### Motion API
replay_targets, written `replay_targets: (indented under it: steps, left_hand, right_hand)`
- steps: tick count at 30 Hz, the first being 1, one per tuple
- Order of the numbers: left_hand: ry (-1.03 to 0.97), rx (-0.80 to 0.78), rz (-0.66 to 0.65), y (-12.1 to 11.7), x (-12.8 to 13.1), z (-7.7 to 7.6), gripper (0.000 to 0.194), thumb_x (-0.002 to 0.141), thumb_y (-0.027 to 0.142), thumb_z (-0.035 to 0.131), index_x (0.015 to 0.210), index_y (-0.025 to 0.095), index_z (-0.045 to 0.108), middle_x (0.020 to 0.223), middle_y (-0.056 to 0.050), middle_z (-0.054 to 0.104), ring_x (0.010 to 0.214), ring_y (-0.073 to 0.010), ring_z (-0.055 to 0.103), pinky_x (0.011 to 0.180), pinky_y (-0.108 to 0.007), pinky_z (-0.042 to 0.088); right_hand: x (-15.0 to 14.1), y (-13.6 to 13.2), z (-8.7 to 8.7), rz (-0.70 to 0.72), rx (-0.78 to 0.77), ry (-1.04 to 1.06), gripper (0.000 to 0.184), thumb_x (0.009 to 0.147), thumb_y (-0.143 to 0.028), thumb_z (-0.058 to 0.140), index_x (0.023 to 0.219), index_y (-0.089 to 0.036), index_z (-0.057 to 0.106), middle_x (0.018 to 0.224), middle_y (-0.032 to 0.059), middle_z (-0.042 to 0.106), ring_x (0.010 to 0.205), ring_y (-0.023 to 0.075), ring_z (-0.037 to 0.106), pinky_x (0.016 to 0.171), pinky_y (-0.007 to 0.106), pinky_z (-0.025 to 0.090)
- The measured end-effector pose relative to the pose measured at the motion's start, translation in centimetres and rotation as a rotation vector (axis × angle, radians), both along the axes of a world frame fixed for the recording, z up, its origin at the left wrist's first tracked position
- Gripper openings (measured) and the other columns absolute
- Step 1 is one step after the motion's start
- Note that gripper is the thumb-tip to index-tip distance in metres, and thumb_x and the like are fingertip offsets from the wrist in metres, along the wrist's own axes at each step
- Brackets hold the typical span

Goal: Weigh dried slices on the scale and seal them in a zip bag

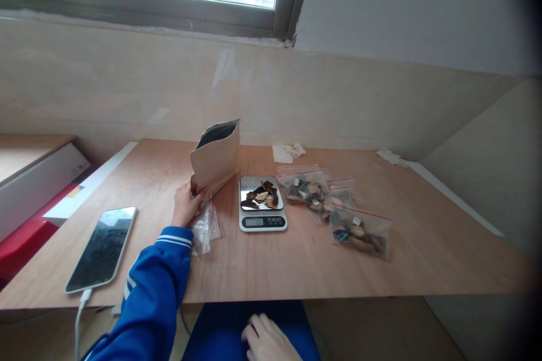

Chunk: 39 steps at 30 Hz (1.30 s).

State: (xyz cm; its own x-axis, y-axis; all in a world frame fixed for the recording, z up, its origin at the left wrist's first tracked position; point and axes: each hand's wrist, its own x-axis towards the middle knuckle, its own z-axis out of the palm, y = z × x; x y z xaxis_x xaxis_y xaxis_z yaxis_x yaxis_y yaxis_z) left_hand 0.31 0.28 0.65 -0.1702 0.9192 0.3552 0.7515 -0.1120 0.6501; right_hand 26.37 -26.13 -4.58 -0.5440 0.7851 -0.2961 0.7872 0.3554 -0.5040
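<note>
My left hand (185, 204) grips the bottom corner of an upright brown paper pouch (215, 158) with an open dark mouth. An empty clear zip bag (206, 225) lies just under that hand. To the right stands a small digital kitchen scale (262, 220) with dark dried pieces (260, 194) on its steel plate. My right hand (267, 341) rests on my lap below the table edge, fingers loosely apart, holding nothing.
Filled clear zip bags (339, 208) with red seals lie right of the scale. A phone (103, 247) on a cable lies at the left front. Crumpled paper (290, 151) sits by the back wall. The wooden table (423, 248) ends at walls behind and right.
</note>
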Motion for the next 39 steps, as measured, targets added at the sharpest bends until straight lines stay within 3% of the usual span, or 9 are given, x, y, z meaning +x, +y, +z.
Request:
replay_targets:
  steps: [3, 6, 16, 21, 25, 29, 34, 36, 39]
  left_hand:
    - [-0.008, 0.000, -0.006, -0.1, 0.0, 0.2, 0.027, 0.074, 0.041, 0.061, 0.083, 0.016, 0.067, 0.069, -0.003, 0.062, 0.072, -0.0191, 0.055, 0.067, -0.030, 0.043]
    - [-0.016, 0.009, -0.015, -0.2, 0.0, 0.3, 0.027, 0.074, 0.041, 0.061, 0.082, 0.016, 0.067, 0.070, -0.004, 0.063, 0.071, -0.0186, 0.055, 0.065, -0.029, 0.043]
    - [0.041, 0.034, -0.032, 0.0, -0.3, -0.2, 0.031, 0.078, 0.045, 0.057, 0.077, 0.015, 0.063, 0.071, -0.005, 0.061, 0.068, -0.0181, 0.054, 0.064, -0.029, 0.040]
    - [0.074, 0.042, -0.016, 0.1, -0.4, -0.6, 0.033, 0.080, 0.047, 0.054, 0.077, 0.015, 0.062, 0.070, -0.004, 0.059, 0.067, -0.0171, 0.051, 0.065, -0.029, 0.040]
    - [0.075, 0.037, 0.001, 0.1, -0.4, -0.6, 0.033, 0.080, 0.048, 0.054, 0.077, 0.016, 0.062, 0.068, -0.003, 0.058, 0.067, -0.0175, 0.052, 0.065, -0.030, 0.041]
    - [0.049, 0.033, 0.004, -0.1, -0.2, -0.2, 0.028, 0.077, 0.043, 0.058, 0.082, 0.017, 0.065, 0.066, -0.002, 0.058, 0.068, -0.0187, 0.054, 0.066, -0.030, 0.042]
    - [0.035, 0.028, 0.010, -0.2, -0.1, 0.0, 0.026, 0.076, 0.042, 0.059, 0.083, 0.018, 0.065, 0.065, -0.002, 0.058, 0.069, -0.0194, 0.055, 0.066, -0.030, 0.043]
    - [0.043, 0.027, 0.009, -0.2, -0.1, 0.0, 0.027, 0.076, 0.043, 0.058, 0.081, 0.017, 0.065, 0.065, -0.003, 0.058, 0.068, -0.0197, 0.055, 0.066, -0.031, 0.042]
    - [0.056, 0.028, 0.010, -0.1, -0.2, 0.0, 0.030, 0.077, 0.046, 0.057, 0.076, 0.017, 0.063, 0.065, -0.003, 0.058, 0.068, -0.0199, 0.054, 0.065, -0.031, 0.042]
  right_hand:
    - [-0.6, -0.2, -4.1, -0.119, 0.113, -0.071, 0.040, 0.084, -0.007, 0.053, 0.123, -0.009, 0.063, 0.129, 0.0192, 0.060, 0.122, 0.0327, 0.056, 0.105, 0.041, 0.045]
    - [-0.7, 0.2, -5.8, -0.157, 0.132, -0.073, 0.040, 0.083, -0.015, 0.059, 0.123, -0.006, 0.064, 0.126, 0.0201, 0.062, 0.122, 0.0332, 0.056, 0.107, 0.041, 0.043]
    - [-0.3, 1.4, -5.5, -0.085, 0.093, -0.133, 0.028, 0.083, -0.008, 0.056, 0.107, -0.009, 0.071, 0.115, 0.0167, 0.068, 0.119, 0.0300, 0.058, 0.104, 0.040, 0.044]
    - [0.8, 2.2, -1.5, -0.078, -0.051, -0.085, 0.030, 0.077, -0.006, 0.055, 0.103, -0.016, 0.068, 0.112, 0.0121, 0.069, 0.116, 0.0289, 0.059, 0.099, 0.038, 0.045]
    - [1.9, 2.6, 3.1, -0.040, -0.194, 0.044, 0.031, 0.071, -0.004, 0.054, 0.096, -0.020, 0.062, 0.099, 0.0062, 0.070, 0.090, 0.0200, 0.066, 0.076, 0.025, 0.048]
    - [2.6, 3.7, 8.7, -0.013, -0.358, 0.319, 0.028, 0.074, -0.008, 0.053, 0.097, -0.022, 0.055, 0.079, -0.0029, 0.067, 0.067, 0.0104, 0.060, 0.061, 0.017, 0.043]
    - [3.7, 10.4, 14.8, -0.140, 0.046, 0.660, 0.015, 0.092, -0.023, 0.043, 0.097, -0.019, 0.058, 0.084, 0.0010, 0.063, 0.074, 0.0113, 0.059, 0.072, 0.022, 0.045]
    - [4.0, 14.8, 15.7, -0.209, 0.181, 0.708, 0.019, 0.093, -0.033, 0.048, 0.097, -0.019, 0.060, 0.091, 0.0032, 0.064, 0.081, 0.0135, 0.060, 0.073, 0.024, 0.046]
    - [3.5, 21.4, 15.1, -0.282, 0.288, 0.759, 0.022, 0.091, -0.038, 0.053, 0.094, -0.018, 0.063, 0.089, 0.0032, 0.066, 0.079, 0.0149, 0.060, 0.071, 0.025, 0.045]
